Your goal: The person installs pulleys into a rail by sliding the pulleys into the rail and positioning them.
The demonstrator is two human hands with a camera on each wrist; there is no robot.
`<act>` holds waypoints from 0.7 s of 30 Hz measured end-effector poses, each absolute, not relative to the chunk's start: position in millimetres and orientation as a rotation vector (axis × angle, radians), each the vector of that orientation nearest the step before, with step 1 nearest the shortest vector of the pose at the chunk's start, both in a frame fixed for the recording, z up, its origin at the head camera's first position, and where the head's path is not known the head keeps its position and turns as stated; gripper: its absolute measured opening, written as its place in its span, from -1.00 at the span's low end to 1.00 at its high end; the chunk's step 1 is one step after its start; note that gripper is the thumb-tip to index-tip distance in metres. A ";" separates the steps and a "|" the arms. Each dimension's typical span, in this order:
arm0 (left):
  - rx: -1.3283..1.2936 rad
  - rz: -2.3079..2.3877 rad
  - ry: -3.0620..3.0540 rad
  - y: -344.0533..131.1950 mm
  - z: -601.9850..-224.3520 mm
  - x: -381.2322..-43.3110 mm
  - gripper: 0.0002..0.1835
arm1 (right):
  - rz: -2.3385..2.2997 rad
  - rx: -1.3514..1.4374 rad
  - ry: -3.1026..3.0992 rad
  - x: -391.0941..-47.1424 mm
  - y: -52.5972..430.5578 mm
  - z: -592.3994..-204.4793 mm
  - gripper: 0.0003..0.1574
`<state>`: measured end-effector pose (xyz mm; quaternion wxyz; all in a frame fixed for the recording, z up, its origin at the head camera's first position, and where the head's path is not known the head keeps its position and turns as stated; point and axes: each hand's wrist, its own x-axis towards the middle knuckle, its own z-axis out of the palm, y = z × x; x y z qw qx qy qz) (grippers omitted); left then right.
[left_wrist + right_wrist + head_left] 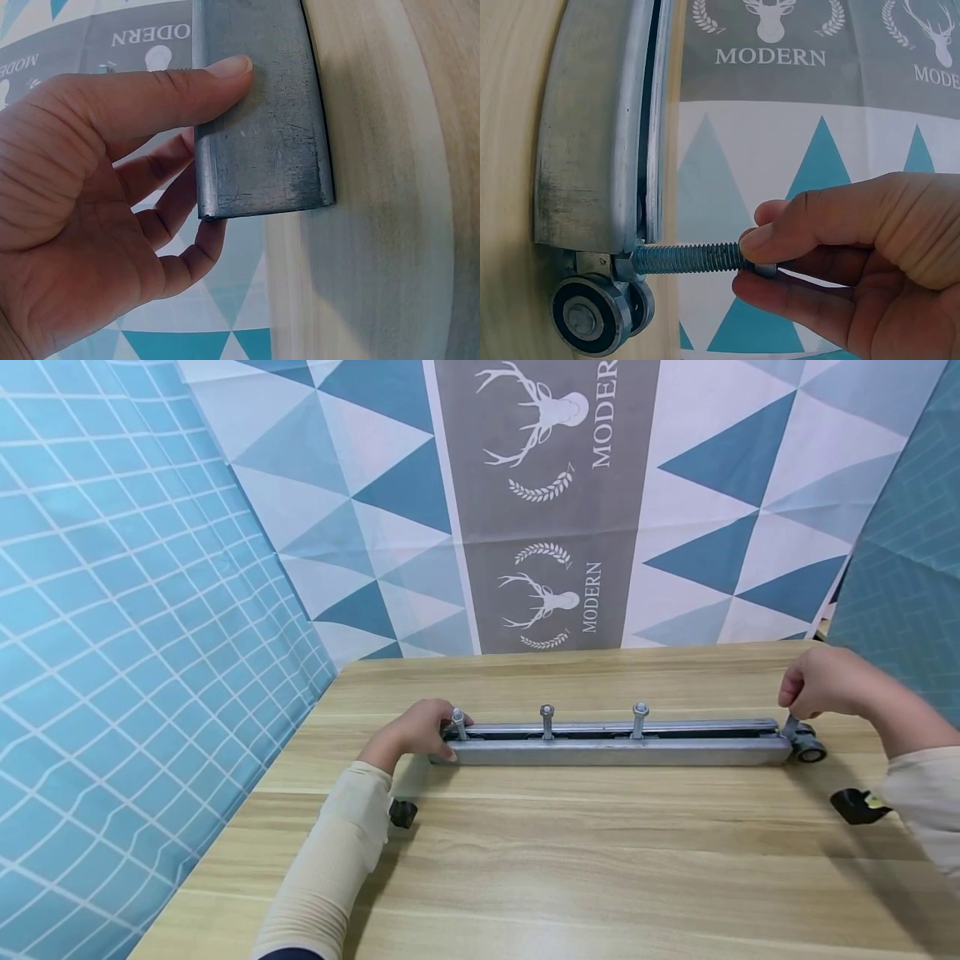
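A grey metal rail (pixel 600 754) with a slot along its top lies across the wooden table. My left hand (pixel 420 729) grips its left end, the thumb flat on the near side wall (pixel 262 142) and the fingers behind. Three upright bolts (pixel 547 722) stand out of the slot, the leftmost beside my left fingers. At the right end, a roller trolley (pixel 585 315) has its bearing wheels outside the rail. My right hand (pixel 832 681) pinches the top of that trolley's threaded bolt (pixel 690 258) between thumb and fingers.
Two small black objects lie on the table (pixel 525 877), one by the left forearm (pixel 403 813) and one near the right sleeve (pixel 855 806). A patterned cloth (pixel 555 527) hangs behind the table, and a blue tiled sheet (pixel 112 610) covers the left side.
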<state>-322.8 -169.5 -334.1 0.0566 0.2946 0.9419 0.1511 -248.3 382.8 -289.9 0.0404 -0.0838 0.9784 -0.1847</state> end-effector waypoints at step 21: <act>0.864 0.476 2.857 -169.2 -333.7 -321.5 -0.41 | -0.559 -0.313 3.030 -248.9 355.8 -296.1 -0.88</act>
